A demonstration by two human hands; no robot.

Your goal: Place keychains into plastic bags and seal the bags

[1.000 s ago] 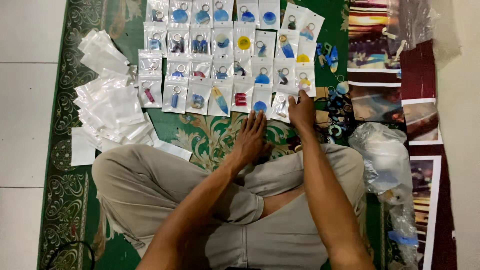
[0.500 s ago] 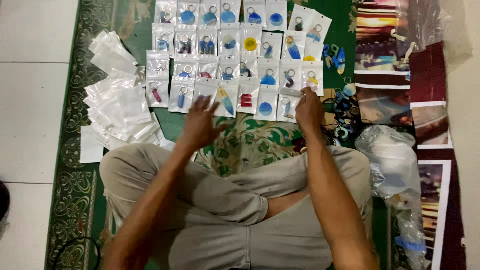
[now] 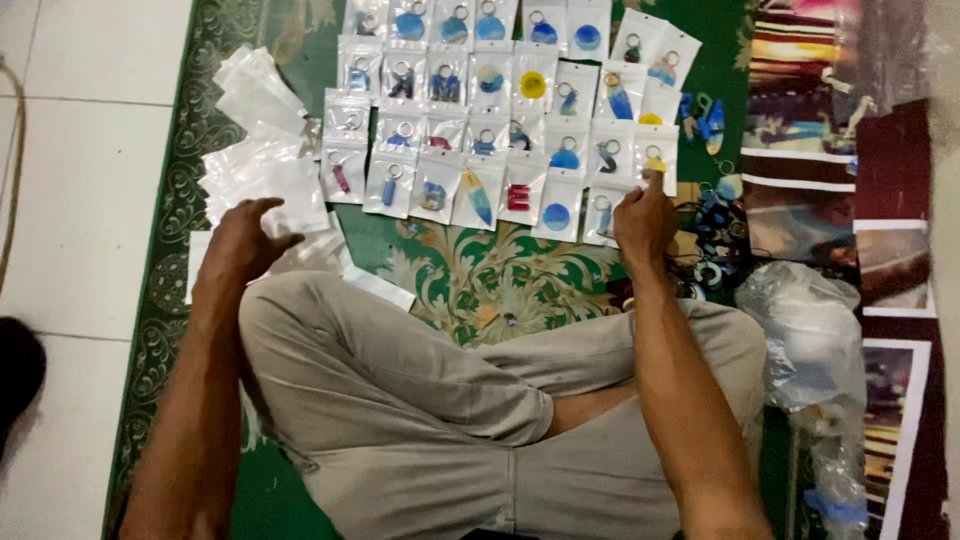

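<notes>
Change since earlier: left hand (image 3: 238,240) has swung away from the middle of the rug, where it was half a second ago, out to the pile of empty clear bags (image 3: 262,165) on the person's left; right hand (image 3: 643,218) has stayed at the right end of the rows.
Left fingers: spread slightly and curved down, resting on the near edge of the pile; whether they pinch a bag cannot be told.
Right fingers: loosely curled, one fingertip (image 3: 655,176) stretched out and touching a bagged keychain with a yellow piece (image 3: 656,156); nothing gripped.
Arms: both forearms reach forward over the knees, palms down, well apart.
Bagged keychains (image 3: 500,110): small clear bags laid flat in several neat rows, overlapping slightly, holding round, letter-shaped and feather-shaped pieces in blue, yellow and red.
Loose keychains (image 3: 712,215): an unbagged heap just right of the right hand.
Surroundings: green patterned rug (image 3: 460,275) under everything; person sits cross-legged in beige trousers (image 3: 420,420); crumpled clear plastic bag (image 3: 805,335) by the right knee; printed pictures (image 3: 800,120) along the right edge; white tiled floor (image 3: 80,150) at left.
</notes>
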